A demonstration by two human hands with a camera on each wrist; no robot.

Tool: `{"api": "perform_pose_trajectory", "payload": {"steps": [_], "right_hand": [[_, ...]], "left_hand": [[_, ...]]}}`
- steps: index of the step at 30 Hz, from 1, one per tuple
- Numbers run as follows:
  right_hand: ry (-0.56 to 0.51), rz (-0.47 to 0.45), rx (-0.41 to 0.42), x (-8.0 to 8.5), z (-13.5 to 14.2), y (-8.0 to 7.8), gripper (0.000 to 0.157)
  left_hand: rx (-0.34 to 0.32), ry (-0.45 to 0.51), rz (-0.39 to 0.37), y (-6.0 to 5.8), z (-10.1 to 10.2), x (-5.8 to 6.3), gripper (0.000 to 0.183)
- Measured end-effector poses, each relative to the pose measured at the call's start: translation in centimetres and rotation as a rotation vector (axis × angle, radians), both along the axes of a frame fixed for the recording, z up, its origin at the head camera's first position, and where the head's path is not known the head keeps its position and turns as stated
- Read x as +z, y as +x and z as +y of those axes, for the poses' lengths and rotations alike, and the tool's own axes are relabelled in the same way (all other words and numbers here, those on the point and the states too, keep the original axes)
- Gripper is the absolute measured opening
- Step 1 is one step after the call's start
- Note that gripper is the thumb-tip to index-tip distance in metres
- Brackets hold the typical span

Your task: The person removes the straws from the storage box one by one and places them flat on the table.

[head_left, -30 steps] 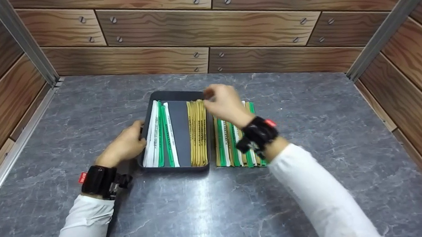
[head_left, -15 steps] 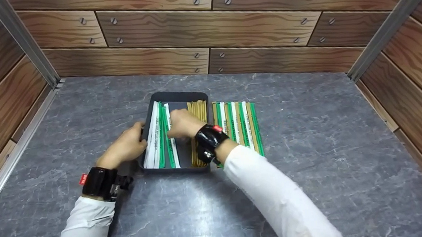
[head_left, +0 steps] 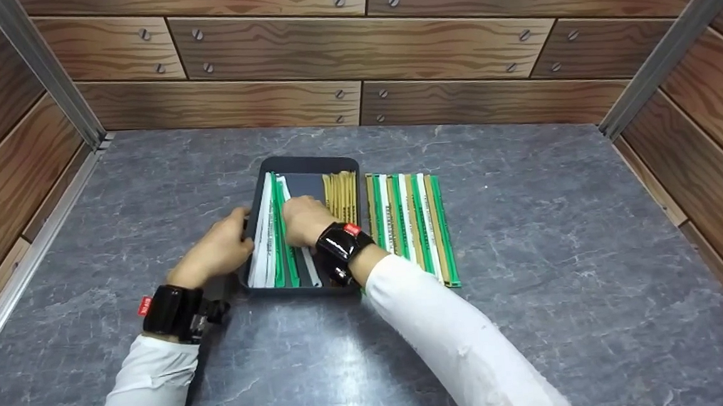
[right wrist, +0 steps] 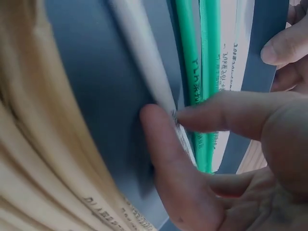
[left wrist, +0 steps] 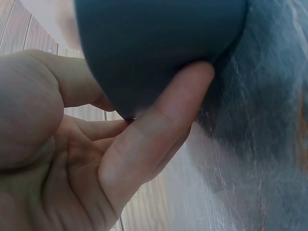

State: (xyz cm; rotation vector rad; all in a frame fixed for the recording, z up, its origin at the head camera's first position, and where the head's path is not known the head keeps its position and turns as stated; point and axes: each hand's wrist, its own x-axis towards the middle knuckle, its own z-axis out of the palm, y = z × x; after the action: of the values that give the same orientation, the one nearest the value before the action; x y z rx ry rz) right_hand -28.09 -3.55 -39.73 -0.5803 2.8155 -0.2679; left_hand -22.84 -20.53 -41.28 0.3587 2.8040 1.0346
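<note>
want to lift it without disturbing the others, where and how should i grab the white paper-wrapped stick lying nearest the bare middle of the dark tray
Probably pinch the white paper-wrapped stick by its long edges near mid-length, coming from above on its bare-floor side. It lies flat in the dark grey plastic tray, with green wrapped sticks tight against its other edge, so only that side leaves room. The right hand already pinches it there, and the left hand steadies the tray.

Grey marbled counter (head_left: pixel 526 230) runs wall to wall, glare at its near edge. Wood-grain panels (head_left: pixel 352 46) with screw heads box it in; metal strips (head_left: pixel 46 71) mark both far corners.
</note>
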Motion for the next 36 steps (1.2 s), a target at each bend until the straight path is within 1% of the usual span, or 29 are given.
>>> {"api": "perform_pose_trajectory", "payload": {"steps": [3, 5, 8, 9, 11, 13, 15, 16, 17, 20, 21, 22, 23, 24, 26, 29, 31, 34, 36], "right_hand": [[-0.025, 0.001, -0.012, 0.1, 0.2, 0.2, 0.032], [-0.024, -0.001, -0.015, 0.0, 0.2, 0.1, 0.033], [-0.012, -0.001, -0.016, -0.7, 0.2, -0.6, 0.031], [-0.012, 0.009, -0.018, -1.3, 0.2, -1.0, 0.03], [-0.026, 0.017, -0.023, -3.1, 0.3, -2.5, 0.029], [-0.069, 0.016, -0.031, -4.9, 0.4, -3.9, 0.029], [-0.11, 0.001, -0.044, -5.5, 0.6, -4.5, 0.029], [-0.132, -0.026, -0.052, -4.9, 0.8, -4.2, 0.027], [-0.148, -0.04, -0.057, -3.9, 0.9, -3.7, 0.025], [-0.206, -0.086, -0.082, 0.0, 1.6, -1.2, 0.012], [-0.237, -0.088, -0.091, 0.9, 1.9, -0.6, 0.016], [-0.267, -0.103, -0.099, 2.2, 2.3, 0.2, 0.028], [-0.311, -0.106, -0.108, 2.9, 2.7, 0.6, 0.037], [-0.362, -0.111, -0.122, 3.4, 3.2, 1.0, 0.044], [-0.467, -0.133, -0.153, 4.3, 4.2, 1.5, 0.047], [-0.626, -0.137, -0.187, 5.3, 6.1, 1.7, 0.038], [-0.707, -0.118, -0.207, 5.9, 7.7, 1.7, 0.037], [-0.805, -0.081, -0.233, 6.6, 10.4, 1.6, 0.037], [-0.85, -0.057, -0.258, 6.8, 12.3, 1.5, 0.037]], "left_hand": [[0.002, -0.002, -0.009, 0.0, 0.0, 0.1, 0.06], [0.003, 0.0, -0.01, 0.0, 0.0, 0.1, 0.06], [0.002, 0.002, 0.006, 0.0, 0.1, 0.0, 0.059], [0.0, 0.001, 0.012, -0.1, 0.2, 0.0, 0.058], [-0.002, 0.0, 0.019, 0.0, 0.3, -0.1, 0.058], [-0.002, 0.001, 0.016, 0.0, 0.4, -0.2, 0.057], [-0.001, 0.003, 0.008, 0.0, 0.4, -0.2, 0.058], [0.0, 0.003, 0.006, 0.0, 0.4, -0.1, 0.058], [0.002, 0.001, 0.002, 0.0, 0.4, -0.1, 0.058], [0.005, -0.006, -0.011, 0.1, 0.2, 0.0, 0.059], [0.007, -0.009, -0.014, 0.1, 0.1, 0.1, 0.06], [0.008, -0.01, -0.02, 0.1, 0.1, 0.1, 0.06], [0.007, -0.007, -0.021, 0.1, 0.1, 0.1, 0.06], [0.005, -0.002, -0.018, 0.1, 0.2, 0.1, 0.06], [0.002, 0.008, -0.016, 0.2, 0.2, 0.1, 0.059], [-0.002, 0.016, -0.024, 0.2, 0.2, 0.1, 0.059], [0.003, 0.014, -0.041, 0.1, 0.2, 0.1, 0.06], [0.009, 0.004, -0.057, 0.1, 0.2, 0.1, 0.061], [0.011, -0.001, -0.059, 0.1, 0.3, 0.1, 0.063]]}}
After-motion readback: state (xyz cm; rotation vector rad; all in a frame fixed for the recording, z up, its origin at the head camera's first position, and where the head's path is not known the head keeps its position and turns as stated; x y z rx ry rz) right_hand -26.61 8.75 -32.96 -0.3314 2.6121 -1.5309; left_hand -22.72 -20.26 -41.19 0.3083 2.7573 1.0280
